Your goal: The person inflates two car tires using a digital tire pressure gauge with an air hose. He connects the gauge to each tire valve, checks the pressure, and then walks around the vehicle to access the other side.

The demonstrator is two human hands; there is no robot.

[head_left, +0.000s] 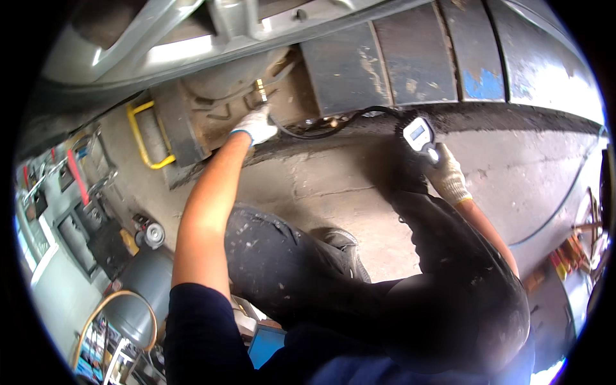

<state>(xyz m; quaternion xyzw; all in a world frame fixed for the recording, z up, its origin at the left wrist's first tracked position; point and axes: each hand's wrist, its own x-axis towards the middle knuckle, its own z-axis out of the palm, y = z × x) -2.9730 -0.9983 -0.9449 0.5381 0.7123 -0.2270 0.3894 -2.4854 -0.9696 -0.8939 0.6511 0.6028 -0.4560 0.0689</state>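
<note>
My left hand (258, 126), in a white knit glove, is closed round the end of a black hose, and a brass-coloured fitting (261, 90) sticks up beyond the fingers. From there the black hose (321, 135) curves right to a digital tire inflator gauge (418, 133) with a white face and small grey screen. My right hand (450, 176), gloved as well, grips this gauge by its lower end, near my knee. Under the brass fitting lies a recess in the floor (231, 112) with metal rods in it. The glove hides the left fingertips in part.
A vehicle's body edge (179, 54) hangs over the far side. Dark metal plates (410, 54) run along the floor at upper right. A yellow metal handle (142, 138) stands left of the recess. Tools, a grey tank (138, 298) and a thin blue-green hose (564, 199) flank me.
</note>
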